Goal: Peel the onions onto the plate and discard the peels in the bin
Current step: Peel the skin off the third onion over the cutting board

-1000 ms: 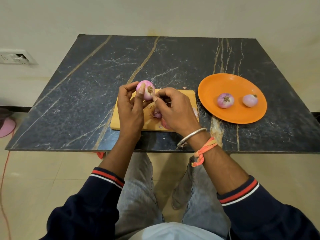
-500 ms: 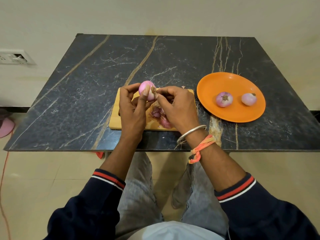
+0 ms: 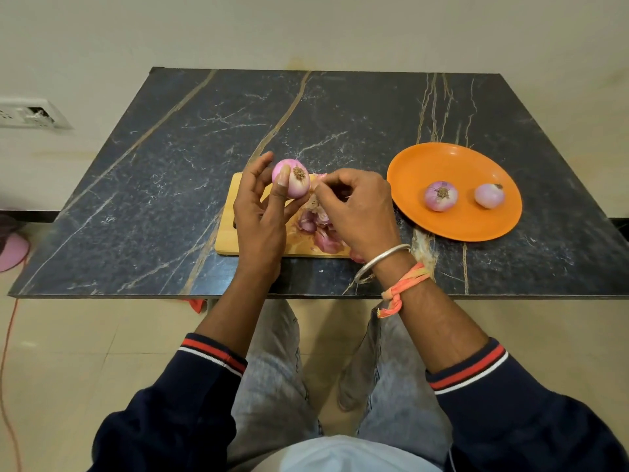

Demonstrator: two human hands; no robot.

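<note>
Dark marble table [image 3: 170,199] w/ tan veins fills the view, w/ a cream wall behind and pale floor tiles in front. Far left of the board, on the wall, we see a socket [image 3: 30,114]. Lower down, also far left of the board, a pink object [image 3: 12,250] lies on the floor, cut off by the frame edge.

The wooden cutting board [image 3: 226,233] sits near the table's front edge. Over the board's left half, the left hand [image 3: 258,223] holds an onion [image 3: 292,182] up above the board's far edge. Thumb lies across the front, fingers curl behind, clamped on it, root end facing us.

Just right of that, over the board's right half, the right hand [image 3: 357,212] has thumb & forefinger tips pinched together on a skin flap [image 3: 317,178] at the onion's right side. We can't tell how its other fingers lie.

Below the hands, on the board's right half, we see purple peels [image 3: 316,226] in a loose pile. At the board's front-right corner the wrist wears a metal bangle [image 3: 381,264] & an orange thread [image 3: 405,281].

Right of the board, near but apart from it, sits an orange plate [image 3: 425,158]. It holds a larger peeled onion [image 3: 440,195] & a smaller peeled onion [image 3: 489,195], side by side, not touching.
</note>
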